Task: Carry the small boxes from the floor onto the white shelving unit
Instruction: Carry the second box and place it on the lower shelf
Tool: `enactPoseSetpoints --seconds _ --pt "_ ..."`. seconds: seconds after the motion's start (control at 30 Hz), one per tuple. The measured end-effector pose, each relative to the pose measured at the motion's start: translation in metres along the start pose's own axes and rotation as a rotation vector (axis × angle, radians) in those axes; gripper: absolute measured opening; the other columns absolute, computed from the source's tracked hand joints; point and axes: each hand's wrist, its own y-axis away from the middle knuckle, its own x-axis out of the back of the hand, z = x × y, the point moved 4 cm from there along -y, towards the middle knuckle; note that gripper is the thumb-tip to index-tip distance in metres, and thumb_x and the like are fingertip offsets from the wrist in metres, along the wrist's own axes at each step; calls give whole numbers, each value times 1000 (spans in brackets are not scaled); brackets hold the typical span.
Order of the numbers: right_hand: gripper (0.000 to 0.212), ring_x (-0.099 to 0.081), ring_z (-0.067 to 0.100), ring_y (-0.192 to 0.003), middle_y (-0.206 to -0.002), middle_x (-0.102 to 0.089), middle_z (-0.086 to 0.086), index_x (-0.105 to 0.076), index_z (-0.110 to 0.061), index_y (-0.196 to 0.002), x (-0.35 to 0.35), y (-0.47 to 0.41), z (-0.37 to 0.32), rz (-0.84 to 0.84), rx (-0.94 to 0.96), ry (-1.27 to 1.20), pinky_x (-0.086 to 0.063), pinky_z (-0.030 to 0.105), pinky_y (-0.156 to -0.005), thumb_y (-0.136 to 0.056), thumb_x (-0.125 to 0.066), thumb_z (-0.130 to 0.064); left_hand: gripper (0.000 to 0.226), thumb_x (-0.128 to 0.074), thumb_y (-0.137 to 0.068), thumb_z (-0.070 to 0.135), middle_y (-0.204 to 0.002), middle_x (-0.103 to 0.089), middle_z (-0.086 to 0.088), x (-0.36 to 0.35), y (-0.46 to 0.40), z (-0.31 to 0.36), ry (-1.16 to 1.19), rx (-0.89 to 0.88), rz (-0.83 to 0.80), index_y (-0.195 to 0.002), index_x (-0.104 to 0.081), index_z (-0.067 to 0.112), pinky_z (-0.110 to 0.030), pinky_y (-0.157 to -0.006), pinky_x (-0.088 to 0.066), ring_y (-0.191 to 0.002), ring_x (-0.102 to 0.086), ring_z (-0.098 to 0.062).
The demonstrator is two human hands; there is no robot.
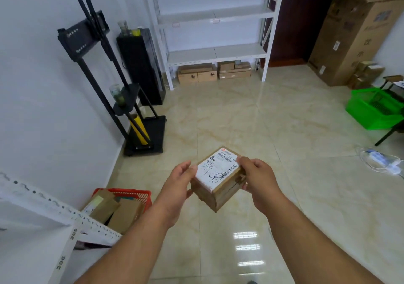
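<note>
A small brown cardboard box (218,182) with a white shipping label on top is held in mid-air over the tiled floor. My left hand (178,191) grips its left side and my right hand (260,182) grips its right side. The white shelving unit (215,53) stands across the room against the far wall, its two visible upper shelves bare. Several brown boxes (197,74) sit under its lowest shelf.
A red basket (131,196) with flat cardboard parcels sits at lower left, beside another white rack (54,213). A black stand (105,74) and black cabinet (142,65) line the left wall. A green basket (371,111) and tall cartons (354,37) are at right.
</note>
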Motion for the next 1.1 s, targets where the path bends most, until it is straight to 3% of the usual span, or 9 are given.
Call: enactPoseSetpoints --seconds 0.2,0.37,0.43,0.5,0.57,0.7,0.87,1.0,1.1 --pt "42 -72 26 -120 -119 -81 4 -78 -19 -113 12 -48 -50 -81 104 77 -57 37 -95 -108 -50 -50 38 -48 -110 39 -121 -84 0 -65 -32 35 65 25 -55 -134 -73 24 -53 -113 -53 -125 -72 -26" --pt "69 -44 17 -153 -168 -44 -7 -31 -25 -171 17 -65 -59 -28 99 101 -35 33 -115 -109 -45 -55 34 -48 -109 34 -107 -87 4 -96 -58 60 115 26 102 -122 -77 23 -43 -101 -57 -110 -77 -20" --pt "65 -47 12 -153 -170 -46 -6 -34 -28 -169 19 -71 -56 -1 168 137 -37 26 -118 -110 -48 -50 34 -48 -109 33 -109 -87 2 -103 -71 67 131 -2 142 -123 -77 22 -40 -90 -57 -110 -78 -24" --pt "46 -62 -19 -118 -140 -65 -21 -52 -31 -158 15 -86 -53 -58 211 107 -44 -1 -91 -113 -49 -37 33 -48 -110 33 -112 -86 3 -109 -85 73 114 -49 154 -125 -76 24 -39 -87 -56 -112 -78 -24" --pt "37 -64 -29 -98 -128 -69 -27 -61 -35 -148 8 -104 -54 -122 172 79 -47 -4 -75 -115 -45 -30 32 -47 -111 33 -113 -86 8 -114 -99 76 88 -83 131 -126 -75 27 -37 -89 -58 -110 -78 -16" --pt "48 -71 4 -127 -142 -75 -12 -64 -37 -149 -10 -147 -71 -155 180 136 -57 28 -104 -111 -36 -39 34 -44 -113 32 -110 -86 10 -110 -137 87 59 -117 91 -124 -75 26 -28 -80 -59 -99 -79 -10" --pt "48 -79 -1 -96 -119 -84 -7 -76 -28 -132 -53 -191 -115 -201 246 160 -56 11 -63 -114 -32 -19 38 -41 -114 27 -114 -85 3 -83 -197 115 75 -175 65 -129 -75 21 -32 -81 -59 -110 -78 -25" --pt "44 -79 2 -98 -116 -84 -4 -78 -20 -126 -91 -224 -136 -169 267 135 -54 8 -63 -115 -35 -16 38 -44 -113 31 -129 -80 13 -60 -243 136 80 -196 54 -144 -67 34 -42 -115 -51 -126 -72 -12" --pt "40 -78 -2 -103 -119 -84 -10 -77 -29 -127 -113 -248 -149 -127 281 121 -54 7 -68 -114 -39 -21 33 -45 -114 30 -128 -80 18 -50 -272 153 87 -195 41 -130 -69 46 -40 -116 -50 -126 -71 -7"
